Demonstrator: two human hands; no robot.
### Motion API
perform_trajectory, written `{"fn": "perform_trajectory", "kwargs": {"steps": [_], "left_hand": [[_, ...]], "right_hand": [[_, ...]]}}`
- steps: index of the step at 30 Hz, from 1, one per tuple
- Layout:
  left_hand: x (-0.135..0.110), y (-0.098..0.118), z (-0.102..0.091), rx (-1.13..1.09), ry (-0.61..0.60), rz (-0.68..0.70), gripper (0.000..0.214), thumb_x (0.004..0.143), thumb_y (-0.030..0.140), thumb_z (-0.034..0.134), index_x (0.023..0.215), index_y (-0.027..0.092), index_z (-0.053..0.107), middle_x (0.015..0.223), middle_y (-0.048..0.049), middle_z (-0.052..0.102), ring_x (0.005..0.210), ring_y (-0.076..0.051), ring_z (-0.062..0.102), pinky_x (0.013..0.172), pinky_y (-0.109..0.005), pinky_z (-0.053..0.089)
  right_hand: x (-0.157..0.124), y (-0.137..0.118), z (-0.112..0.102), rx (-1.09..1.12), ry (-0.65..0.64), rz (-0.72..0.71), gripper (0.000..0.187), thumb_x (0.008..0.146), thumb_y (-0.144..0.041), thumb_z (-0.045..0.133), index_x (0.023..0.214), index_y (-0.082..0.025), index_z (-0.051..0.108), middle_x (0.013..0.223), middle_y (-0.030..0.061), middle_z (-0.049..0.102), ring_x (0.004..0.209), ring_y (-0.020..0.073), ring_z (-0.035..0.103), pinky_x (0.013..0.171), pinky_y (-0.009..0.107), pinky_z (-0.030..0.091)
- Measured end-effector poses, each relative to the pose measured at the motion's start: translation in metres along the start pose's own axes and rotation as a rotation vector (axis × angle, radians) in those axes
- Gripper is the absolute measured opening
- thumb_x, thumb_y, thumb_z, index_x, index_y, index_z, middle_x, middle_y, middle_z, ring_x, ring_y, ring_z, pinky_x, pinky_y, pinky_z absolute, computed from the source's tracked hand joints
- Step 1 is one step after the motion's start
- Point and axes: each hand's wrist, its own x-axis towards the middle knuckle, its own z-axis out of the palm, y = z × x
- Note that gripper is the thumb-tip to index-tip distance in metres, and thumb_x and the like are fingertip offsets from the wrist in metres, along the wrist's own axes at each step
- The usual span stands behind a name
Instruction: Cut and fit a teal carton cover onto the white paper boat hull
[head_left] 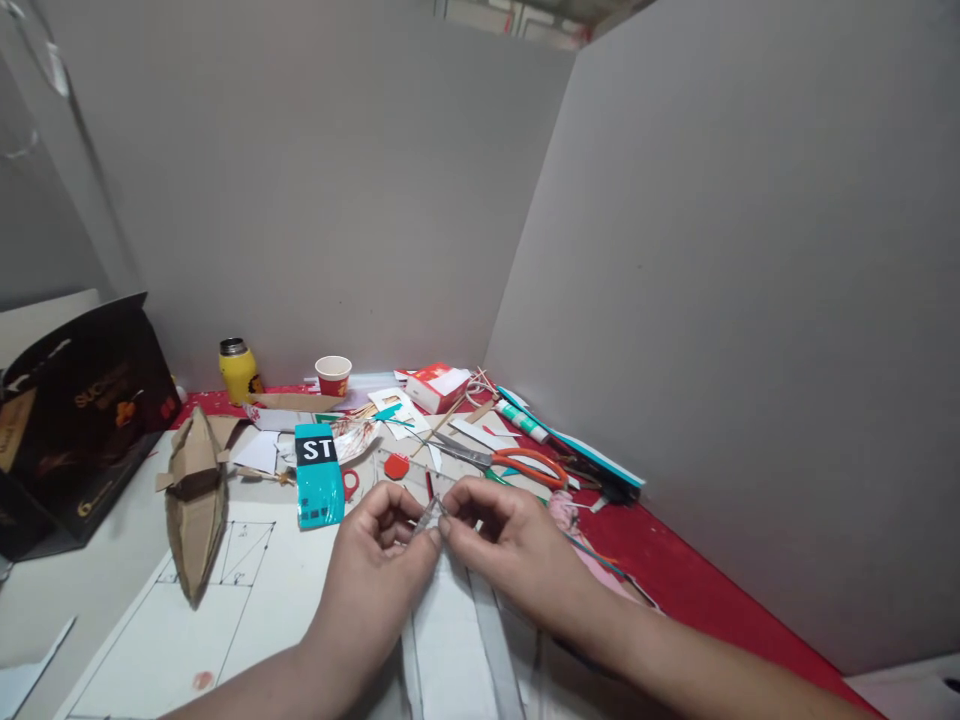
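Note:
Both hands meet at the far end of a long white paper-covered piece [450, 640] with raised greyish side walls, which runs from the bottom edge of the head view toward the middle. My left hand [386, 540] is closed, thumb and index finger pinching the narrow tip from the left. From the right, my right hand [502, 530] pinches the same tip, its fingertips almost touching the left ones. The fingers partly cover the tip, so its exact shape is hidden. Just beyond them lies a red octagonal piece [396, 466].
Orange-handled scissors [525, 466] lie beyond my right hand, near a glue stick [523, 421]. At left are a cardboard boat [196, 510], a teal packet [320, 490] and a black box [90, 430]. A yellow bottle [240, 375] and paper cup [334, 376] stand near the grey partition [337, 200].

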Motion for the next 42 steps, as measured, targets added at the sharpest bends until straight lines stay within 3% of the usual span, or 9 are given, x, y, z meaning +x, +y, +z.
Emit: {"fn": "perform_trajectory", "kwargs": {"steps": [6, 9, 14, 22, 33, 42], "left_hand": [[0.001, 0.015, -0.007, 0.136, 0.036, 0.112, 0.011, 0.074, 0.028, 0.066, 0.081, 0.019, 0.064, 0.081, -0.0009, 0.066, 0.079, -0.017, 0.061, 0.072, -0.024, 0.047], [0.002, 0.02, -0.012, 0.228, 0.057, 0.139, 0.008, 0.072, 0.026, 0.066, 0.075, 0.019, 0.067, 0.074, -0.0008, 0.068, 0.071, -0.017, 0.061, 0.067, -0.024, 0.048], [0.005, 0.024, -0.017, 0.321, -0.045, 0.138, 0.01, 0.073, 0.022, 0.063, 0.065, 0.02, 0.068, 0.064, 0.0005, 0.067, 0.062, -0.015, 0.059, 0.059, -0.023, 0.045], [0.007, 0.028, -0.021, 0.4, -0.167, 0.129, 0.013, 0.074, 0.02, 0.061, 0.066, 0.021, 0.071, 0.064, -0.0009, 0.069, 0.062, -0.016, 0.06, 0.06, -0.024, 0.045], [0.008, 0.024, -0.022, 0.466, -0.176, 0.173, 0.015, 0.078, 0.02, 0.059, 0.068, 0.021, 0.071, 0.067, -0.0001, 0.071, 0.067, -0.017, 0.063, 0.064, -0.024, 0.047], [0.005, 0.022, -0.023, 0.587, -0.152, 0.348, 0.017, 0.08, 0.018, 0.058, 0.072, 0.021, 0.072, 0.073, 0.0, 0.072, 0.071, -0.017, 0.065, 0.069, -0.026, 0.048]], "right_hand": [[-0.001, 0.006, -0.001, -0.034, 0.02, -0.055, 0.009, 0.074, -0.018, 0.05, 0.068, -0.018, 0.056, 0.062, -0.0033, 0.053, 0.059, 0.0112, 0.05, 0.055, 0.022, 0.039], [-0.003, 0.008, 0.0, -0.059, 0.009, -0.105, 0.01, 0.076, -0.016, 0.051, 0.069, -0.018, 0.058, 0.063, -0.0032, 0.055, 0.058, 0.0104, 0.049, 0.053, 0.021, 0.039], [-0.007, 0.01, 0.002, -0.119, -0.012, -0.141, 0.009, 0.077, -0.014, 0.054, 0.072, -0.018, 0.059, 0.064, -0.003, 0.058, 0.057, 0.0096, 0.051, 0.051, 0.019, 0.039], [-0.01, 0.01, 0.0, -0.145, -0.068, -0.166, 0.009, 0.079, -0.015, 0.054, 0.074, -0.018, 0.061, 0.066, -0.0019, 0.061, 0.058, 0.0103, 0.053, 0.052, 0.02, 0.041], [-0.011, 0.015, 0.003, -0.174, -0.082, -0.174, 0.01, 0.08, -0.014, 0.052, 0.073, -0.018, 0.06, 0.065, -0.0024, 0.058, 0.058, 0.0101, 0.051, 0.055, 0.021, 0.04], [-0.009, 0.018, 0.004, -0.146, -0.064, -0.195, 0.01, 0.08, -0.013, 0.052, 0.073, -0.018, 0.058, 0.065, -0.0027, 0.057, 0.059, 0.0098, 0.052, 0.055, 0.02, 0.039]]}}
